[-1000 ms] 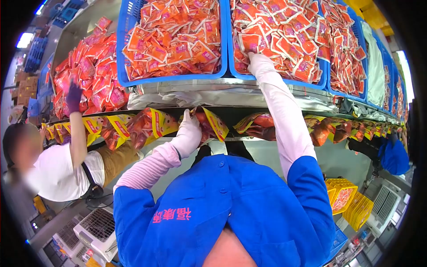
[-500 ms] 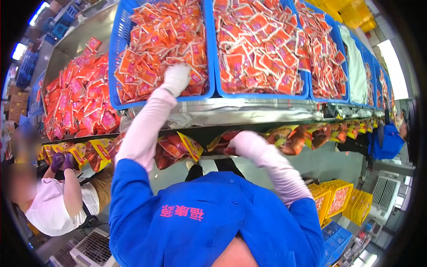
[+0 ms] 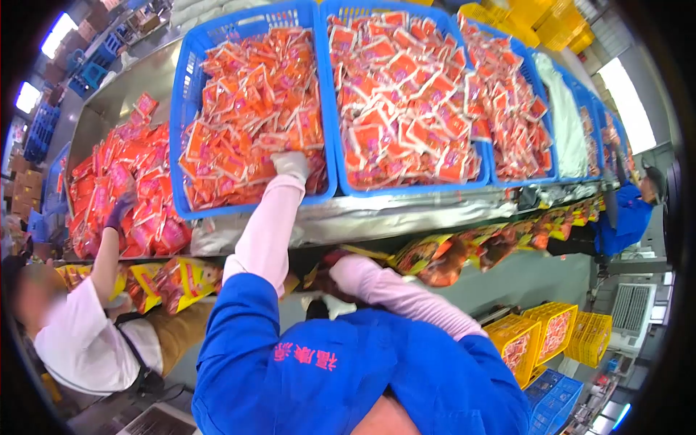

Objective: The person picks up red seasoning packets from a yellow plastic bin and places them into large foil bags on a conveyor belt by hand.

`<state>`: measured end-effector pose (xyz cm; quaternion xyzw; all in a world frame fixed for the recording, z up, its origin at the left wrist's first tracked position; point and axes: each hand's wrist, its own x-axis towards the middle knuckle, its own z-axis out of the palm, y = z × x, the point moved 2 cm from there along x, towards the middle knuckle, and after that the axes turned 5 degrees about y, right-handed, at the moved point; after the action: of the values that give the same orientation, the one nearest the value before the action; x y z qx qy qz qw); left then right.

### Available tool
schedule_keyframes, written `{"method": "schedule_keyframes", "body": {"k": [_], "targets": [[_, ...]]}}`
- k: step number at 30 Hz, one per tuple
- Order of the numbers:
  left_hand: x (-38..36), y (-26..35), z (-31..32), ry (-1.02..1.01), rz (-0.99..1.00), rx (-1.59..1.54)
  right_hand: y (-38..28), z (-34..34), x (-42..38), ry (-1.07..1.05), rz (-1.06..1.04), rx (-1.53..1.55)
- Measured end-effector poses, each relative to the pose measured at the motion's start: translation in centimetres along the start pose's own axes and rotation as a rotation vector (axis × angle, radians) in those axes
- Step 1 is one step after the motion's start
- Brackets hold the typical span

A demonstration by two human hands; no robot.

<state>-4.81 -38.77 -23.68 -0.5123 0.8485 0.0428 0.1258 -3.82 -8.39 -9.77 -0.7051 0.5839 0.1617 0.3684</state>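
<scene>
My left hand (image 3: pixel 291 167), in a white glove, reaches into the front of a blue basket (image 3: pixel 255 206) heaped with small red sachets (image 3: pixel 254 101). Its fingertips are sunk among the sachets, so I cannot see what they hold. Below the steel table edge, my right hand (image 3: pixel 346 274) is closed at a dark red plastic bag (image 3: pixel 319 278) with a yellow top. The bag is partly hidden by the hand and sleeve. More filled red and yellow bags (image 3: pixel 444 264) hang in a row to the right.
More blue baskets of sachets (image 3: pixel 406 101) line the table to the right, one under a pale cloth (image 3: pixel 562 109). Larger red packets (image 3: pixel 123 181) lie heaped at left, where a co-worker's gloved hand (image 3: pixel 122 209) reaches in. Yellow crates (image 3: pixel 554 326) stand at lower right. Another co-worker is far right.
My left hand has sunk lower into the sachets. My right hand has shifted left along the row of bags. The left co-worker's hand has moved from the bags up to the red packets.
</scene>
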Motion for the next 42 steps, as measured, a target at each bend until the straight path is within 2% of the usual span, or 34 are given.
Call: {"method": "schedule_keyframes", "body": {"k": [2,4,5,6,7,8,9,10,11,13,14,16,17,18,19,20,21,22,23,24,25,26,27,28,29,30,31,32,33,34,36,38,40,42], "targets": [[0.2,0.4,-0.9,0.046,0.103,0.004,1.6,1.9,0.2,0.163,-0.087,0.119],[-2.2,-0.7,-2.7,0.052,0.077,-0.172,2.1,-2.4,-3.2,0.178,-0.135,0.191],[-4.5,-2.2,-4.4,0.152,0.199,-0.346,2.3,-5.4,-5.1,0.195,-0.051,0.239],[-7.6,-4.0,-6.7,0.244,0.311,-0.514,4.8,-6.2,-5.8,0.493,-0.231,0.26],[-12.2,-5.7,-9.8,0.168,0.306,-0.774,5.3,-9.2,-7.6,0.671,-0.162,0.366],[-17.2,-7.0,-13.0,0.094,0.287,-1.031,10.5,-7.4,-4.7,1.124,-0.193,0.193],[-21.5,-8.2,-14.9,0.101,0.335,-1.015,11.3,-10.4,-4.0,1.2,0.031,0.161],[-25.8,-9.0,-15.7,0.11,0.385,-0.998,12.7,-13.4,-2.8,1.065,0.22,0.143],[-29.1,-9.2,-15.2,0.113,0.448,-0.901,14.2,-14.9,-0.8,1.152,0.296,-0.067],[-33.7,-8.8,-13.4,0.123,0.523,-0.691,18.0,-15.4,4.7,1.119,0.353,-0.256],[-34.7,-7.7,-11.1,0.125,0.531,-0.582,18.9,-14.9,7.0,1.113,0.341,-0.246],[-34.9,-5.5,-7.2,0.157,0.548,-0.179,19.6,-13.8,9.8,0.859,0.427,-0.235],[-34.6,-5.3,-5.2,0.258,0.602,0.138,19.4,-13.7,9.6,0.862,0.43,-0.233],[-34.4,-5.7,-5.5,0.26,0.605,0.136,19.1,-13.7,8.8,0.854,0.425,-0.184],[-34.3,-6.1,-6.2,0.174,0.621,0.029,18.5,-13.7,7.4,0.844,0.426,-0.14],[-33.9,-6.3,-7.2,0.09,0.644,-0.08,16.8,-14.2,4.2,0.958,0.406,0.004],[-33.2,-7.1,-8.2,-0.001,0.647,-0.186,15.5,-13.7,0.7,1.179,0.239,0.107],[-32.4,-8.1,-9.3,-0.067,0.605,-0.34,13.2,-14.2,-3.9,1.052,0.046,0.481],[-31.4,-8.4,-11.6,0.018,0.56,-0.42,10.4,-14.1,-7.9,0.904,-0.157,0.846],[-30.0,-8.9,-13.4,0.109,0.505,-0.493,9.1,-12.0,-10.5,0.816,-0.061,0.914],[-27.8,-9.6,-13.5,0.233,0.51,-0.443,5.4,-12.3,-13.5,0.585,0.052,0.723],[-24.8,-10.0,-13.0,0.362,0.511,-0.391,6.1,-8.5,-13.4,0.611,-0.237,0.672],[-21.4,-10.0,-12.2,0.419,0.483,-0.349,5.1,-5.9,-12.8,0.589,-0.211,0.305],[-18.0,-9.8,-11.3,0.474,0.453,-0.308,4.1,-3.6,-11.6,0.552,-0.174,0.079],[-14.6,-9.1,-10.1,0.446,0.433,-0.249,4.0,-0.5,-8.5,0.448,-0.092,-0.164],[-11.8,-8.1,-9.2,0.417,0.413,-0.192,4.1,2.2,-5.4,0.313,0.035,-0.29],[-9.8,-7.0,-8.6,0.434,0.412,-0.193,4.3,4.3,-2.6,0.139,0.12,-0.227],[-7.6,-6.3,-8.3,0.414,0.21,-0.059,4.4,5.9,-1.3,0.029,0.077,-0.336],[-5.9,-5.8,-7.8,0.387,0.007,0.07,4.6,6.8,0.0,0.009,0.092,-0.288],[-4.5,-5.6,-6.6,0.4,0.015,0.068,3.8,5.0,-0.3,0.066,0.149,-0.097],[-2.4,-6.0,-4.0,0.202,-0.05,0.189,3.5,1.8,-3.3,0.242,0.04,0.11],[-3.5,-7.0,-5.0,0.14,0.135,0.157,4.6,-4.6,-7.1,0.275,-0.068,0.238],[-7.7,-7.7,-8.1,0.351,0.22,0.203,9.5,-7.8,-6.9,0.655,0.04,0.231],[-12.9,-8.3,-10.2,0.755,0.393,-0.114,15.3,-11.8,-3.9,0.994,0.345,0.28]]}}
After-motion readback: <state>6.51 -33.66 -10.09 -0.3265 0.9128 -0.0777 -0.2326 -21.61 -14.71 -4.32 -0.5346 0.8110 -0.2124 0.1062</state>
